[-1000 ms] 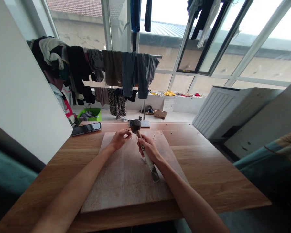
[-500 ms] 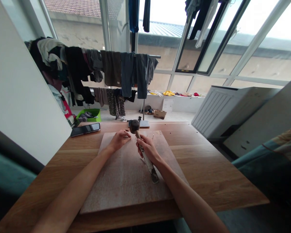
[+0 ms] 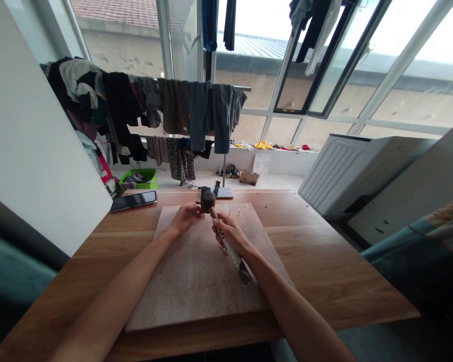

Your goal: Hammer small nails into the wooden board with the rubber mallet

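Hammer with a dark, rounded head and a worn, pale handle (image 3: 233,255) has dipped slightly, its head nearer the left hand (image 3: 189,217).

The right hand (image 3: 232,232) is wrapped firmly around the handle, above a flat, reddish-brown wooden board (image 3: 196,276) on the brown wood-grain worktop (image 3: 332,266). The left hand's fingers are drawn nearly together beside the hammer head, near the board's far edge; what they hold is too small to tell. Thin upright nails (image 3: 239,212) stand just beyond the right hand.
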Tool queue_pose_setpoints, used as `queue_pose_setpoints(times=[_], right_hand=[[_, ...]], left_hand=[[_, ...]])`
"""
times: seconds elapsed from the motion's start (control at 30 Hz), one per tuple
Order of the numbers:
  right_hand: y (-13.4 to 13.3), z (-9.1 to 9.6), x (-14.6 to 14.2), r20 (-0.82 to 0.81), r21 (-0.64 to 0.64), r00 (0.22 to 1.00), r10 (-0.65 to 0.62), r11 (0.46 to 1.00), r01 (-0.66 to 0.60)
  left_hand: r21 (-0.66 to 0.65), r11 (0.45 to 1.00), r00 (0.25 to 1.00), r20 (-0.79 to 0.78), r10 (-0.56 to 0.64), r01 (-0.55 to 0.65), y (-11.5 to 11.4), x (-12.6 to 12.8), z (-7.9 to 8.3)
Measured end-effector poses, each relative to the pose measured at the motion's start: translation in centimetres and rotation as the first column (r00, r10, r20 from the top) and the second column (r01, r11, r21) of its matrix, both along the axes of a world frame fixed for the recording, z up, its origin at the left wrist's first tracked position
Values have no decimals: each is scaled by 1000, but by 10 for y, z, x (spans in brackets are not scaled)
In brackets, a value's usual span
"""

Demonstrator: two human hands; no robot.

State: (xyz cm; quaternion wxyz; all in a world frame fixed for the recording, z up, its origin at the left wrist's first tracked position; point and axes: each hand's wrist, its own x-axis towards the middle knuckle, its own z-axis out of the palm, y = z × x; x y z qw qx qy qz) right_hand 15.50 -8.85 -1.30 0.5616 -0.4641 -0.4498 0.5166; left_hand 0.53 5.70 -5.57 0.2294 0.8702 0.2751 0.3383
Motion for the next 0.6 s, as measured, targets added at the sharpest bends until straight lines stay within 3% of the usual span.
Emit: queue_pose_setpoints(times=[0.13,0.23,0.33,0.43,0.6], right_hand=[[-2,8,12,-101,14,993,-64,998,66],[-3,12,25,-192,32,972,-136,989,145],[-1,12,35,-266,32,946,-183,980,199],[2,10,39,-323,45,920,-224,967,251],[4,9,41,-378,77,881,-283,939,335]], left_hand=[[77,996,999,18,47,-48,-5,1,9],[200,979,999,26,37,-42,-16,4,27],[275,946,982,-130,-137,169,-37,13,47],[286,862,879,-365,-306,419,-62,26,57],[354,757,770,-567,-294,549,-93,42,50]])
